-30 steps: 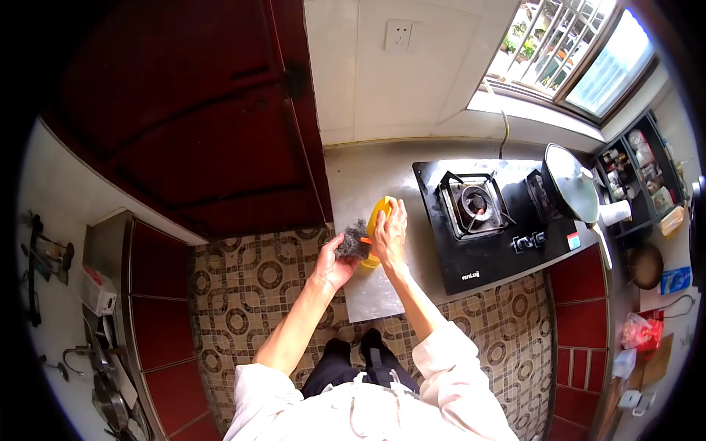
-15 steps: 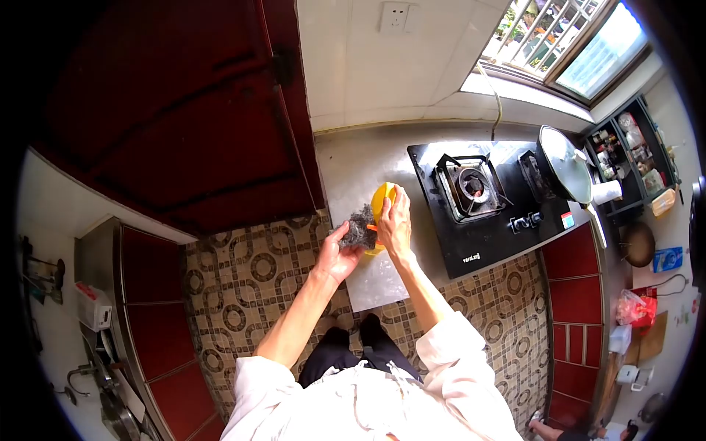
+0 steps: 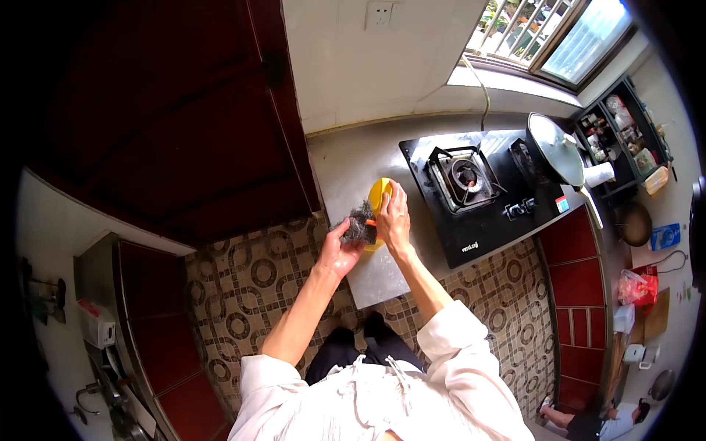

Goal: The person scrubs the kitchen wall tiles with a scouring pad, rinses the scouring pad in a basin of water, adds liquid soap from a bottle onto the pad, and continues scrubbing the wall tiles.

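A fluffy dark-grey mass (image 3: 357, 226), like steel wool, sits in my left hand (image 3: 338, 251), whose fingers curl round its lower left side. Close to its right, my right hand (image 3: 395, 220) has its fingers bent over a bright yellow rounded thing (image 3: 379, 192), whose kind I cannot make out. A small orange piece (image 3: 371, 223) shows between the grey mass and the yellow thing. Both hands are above the left end of the metal counter (image 3: 338, 158), and my right fingers hide part of the yellow thing.
Right of my hands is a black gas hob (image 3: 460, 239) with an uncovered burner (image 3: 468, 175) and a lidded pan (image 3: 557, 151). A dark red door (image 3: 176, 125) stands at the left. Another person (image 3: 588, 425) is at the lower right.
My view has tilted slightly, so the hob and window appear a little further left. Both hands keep their holds, with the grey mass and yellow thing close together. More of the other person shows.
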Available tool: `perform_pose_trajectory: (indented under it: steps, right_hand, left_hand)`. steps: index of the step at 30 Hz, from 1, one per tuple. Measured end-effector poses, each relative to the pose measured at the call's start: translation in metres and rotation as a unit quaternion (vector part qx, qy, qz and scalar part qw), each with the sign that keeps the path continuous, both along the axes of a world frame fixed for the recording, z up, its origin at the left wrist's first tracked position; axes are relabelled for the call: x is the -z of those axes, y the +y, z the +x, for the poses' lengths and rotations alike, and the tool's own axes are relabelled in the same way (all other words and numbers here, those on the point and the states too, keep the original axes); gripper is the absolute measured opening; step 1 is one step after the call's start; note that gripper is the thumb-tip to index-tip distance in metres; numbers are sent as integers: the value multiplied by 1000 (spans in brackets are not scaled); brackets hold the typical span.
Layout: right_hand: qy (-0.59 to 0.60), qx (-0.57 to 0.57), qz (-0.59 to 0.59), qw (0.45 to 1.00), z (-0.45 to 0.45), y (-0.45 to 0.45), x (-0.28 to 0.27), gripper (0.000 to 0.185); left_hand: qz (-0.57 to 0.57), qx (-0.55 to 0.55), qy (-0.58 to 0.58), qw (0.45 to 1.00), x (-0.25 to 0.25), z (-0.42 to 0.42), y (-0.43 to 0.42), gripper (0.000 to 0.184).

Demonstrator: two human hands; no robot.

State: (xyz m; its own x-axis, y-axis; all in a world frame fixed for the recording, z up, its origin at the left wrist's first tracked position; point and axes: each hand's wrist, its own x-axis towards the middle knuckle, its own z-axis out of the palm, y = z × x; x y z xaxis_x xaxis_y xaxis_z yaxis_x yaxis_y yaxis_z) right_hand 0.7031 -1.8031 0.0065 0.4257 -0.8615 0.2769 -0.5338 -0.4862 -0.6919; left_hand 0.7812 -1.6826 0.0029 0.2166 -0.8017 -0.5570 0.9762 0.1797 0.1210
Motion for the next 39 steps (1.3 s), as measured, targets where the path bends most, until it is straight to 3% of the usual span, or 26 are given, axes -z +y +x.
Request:
perform_pose_trajectory:
  steps: [9,24,30,34,39]
  right_hand:
    - [5,12,-1,1000,-3,1,1,39]
    - [5,36,1,999,-4,-1,8,40]
    - [10,26,-22,999,4,-1,12,41]
    - [9,22,42,999,1,5,0,42]
    - [1,21,50,999,3,4,3,43]
  left_hand:
    - [0,-11,11,1000,4,-2,-3,29]
    - [-107,-102,7,989,14,5,-22,26]
    - [-38,-62,-12,997,11,4,-6,23]
    - [-6,-70,-7,997,-5,4,9,23]
    - [-43,-81,-69,993,7,15,14,23]
